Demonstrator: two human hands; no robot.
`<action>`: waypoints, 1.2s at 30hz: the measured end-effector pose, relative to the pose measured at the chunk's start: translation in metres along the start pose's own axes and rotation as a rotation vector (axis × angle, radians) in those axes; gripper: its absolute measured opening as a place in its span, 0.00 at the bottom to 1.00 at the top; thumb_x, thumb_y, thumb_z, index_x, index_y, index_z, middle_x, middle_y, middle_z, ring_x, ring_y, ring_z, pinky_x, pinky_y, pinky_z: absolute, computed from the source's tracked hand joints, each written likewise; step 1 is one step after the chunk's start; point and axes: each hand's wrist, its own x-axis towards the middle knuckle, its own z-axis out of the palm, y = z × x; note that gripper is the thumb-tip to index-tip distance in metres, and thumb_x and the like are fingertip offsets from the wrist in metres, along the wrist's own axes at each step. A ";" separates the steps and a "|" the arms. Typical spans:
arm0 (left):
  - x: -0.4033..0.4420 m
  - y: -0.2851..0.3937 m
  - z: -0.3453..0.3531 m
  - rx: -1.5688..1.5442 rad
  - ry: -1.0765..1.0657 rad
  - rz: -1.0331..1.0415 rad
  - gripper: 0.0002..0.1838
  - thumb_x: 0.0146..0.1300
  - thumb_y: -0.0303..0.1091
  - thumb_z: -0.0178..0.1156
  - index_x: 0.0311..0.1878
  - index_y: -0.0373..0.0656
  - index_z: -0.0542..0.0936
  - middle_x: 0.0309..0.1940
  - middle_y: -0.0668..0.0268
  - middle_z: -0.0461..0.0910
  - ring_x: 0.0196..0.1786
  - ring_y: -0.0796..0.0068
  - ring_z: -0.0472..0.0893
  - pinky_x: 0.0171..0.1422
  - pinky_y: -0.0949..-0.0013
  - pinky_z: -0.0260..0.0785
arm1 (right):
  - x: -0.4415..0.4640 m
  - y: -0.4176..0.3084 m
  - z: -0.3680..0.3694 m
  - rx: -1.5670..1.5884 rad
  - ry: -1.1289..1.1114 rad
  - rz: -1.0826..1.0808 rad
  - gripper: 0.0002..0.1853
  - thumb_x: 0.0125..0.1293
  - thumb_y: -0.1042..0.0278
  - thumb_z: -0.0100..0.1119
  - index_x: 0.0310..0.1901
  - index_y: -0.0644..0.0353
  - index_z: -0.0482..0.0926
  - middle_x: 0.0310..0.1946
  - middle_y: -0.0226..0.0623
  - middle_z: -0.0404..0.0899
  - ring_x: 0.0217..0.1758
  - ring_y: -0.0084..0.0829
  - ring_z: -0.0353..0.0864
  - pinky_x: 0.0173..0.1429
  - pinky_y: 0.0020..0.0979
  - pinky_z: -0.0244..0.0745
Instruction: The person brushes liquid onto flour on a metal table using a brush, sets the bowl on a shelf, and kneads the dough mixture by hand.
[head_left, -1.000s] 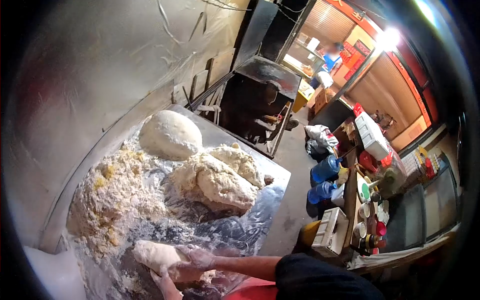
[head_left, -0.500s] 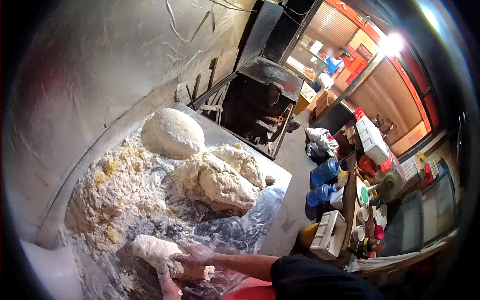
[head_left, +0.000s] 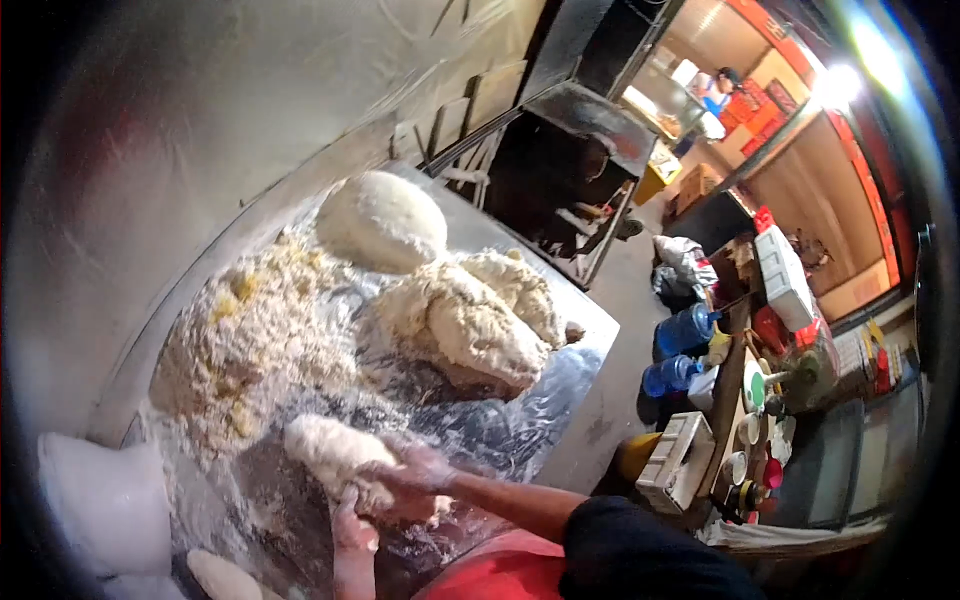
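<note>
A floury, elongated lump of dough [head_left: 335, 448] lies at the near side of the metal worktop, with both hands closed around its nearer end. My right hand [head_left: 418, 466], dusted with flour, grips it from the right and above. Below it, my left hand [head_left: 352, 528] holds the same lump from the near side. Just beyond are a rough dough mass [head_left: 475, 335] and a smooth, rounded dough ball [head_left: 382, 222]. To the left spreads a heap of crumbly flour mixture [head_left: 255, 335] with yellow patches.
A white tub [head_left: 105, 505] stands at lower left, beside another dough piece [head_left: 222, 575]. The worktop's edge [head_left: 590, 365] borders the floor. Blue water bottles [head_left: 685, 332] and a white foam box [head_left: 676, 462] stand at right. A person [head_left: 716, 92] is in the far background.
The view has shifted, so the worktop appears farther right and more of the white tub shows, along with a dough piece at lower left. Both hands still grip the dough lump.
</note>
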 end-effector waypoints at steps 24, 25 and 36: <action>0.108 -0.077 0.106 1.789 -0.444 0.740 0.37 0.65 0.42 0.69 0.76 0.49 0.68 0.74 0.53 0.68 0.76 0.50 0.68 0.78 0.47 0.61 | -0.018 0.053 -0.274 -0.339 0.808 0.000 0.50 0.53 0.44 0.76 0.76 0.52 0.65 0.66 0.52 0.71 0.67 0.58 0.71 0.71 0.54 0.69; 0.101 -0.080 0.099 1.941 -0.526 0.560 0.37 0.68 0.51 0.64 0.77 0.53 0.67 0.78 0.57 0.64 0.81 0.53 0.60 0.82 0.42 0.53 | -0.017 0.059 -0.272 -0.337 0.840 -0.050 0.51 0.53 0.45 0.76 0.76 0.54 0.64 0.64 0.53 0.72 0.67 0.59 0.72 0.69 0.55 0.70; 0.178 0.024 0.133 2.089 -0.325 0.009 0.45 0.72 0.71 0.45 0.83 0.54 0.55 0.82 0.57 0.57 0.84 0.53 0.54 0.87 0.43 0.36 | 0.000 0.086 -0.262 -0.412 0.986 -0.139 0.50 0.51 0.49 0.79 0.75 0.55 0.66 0.61 0.54 0.72 0.64 0.58 0.73 0.66 0.55 0.72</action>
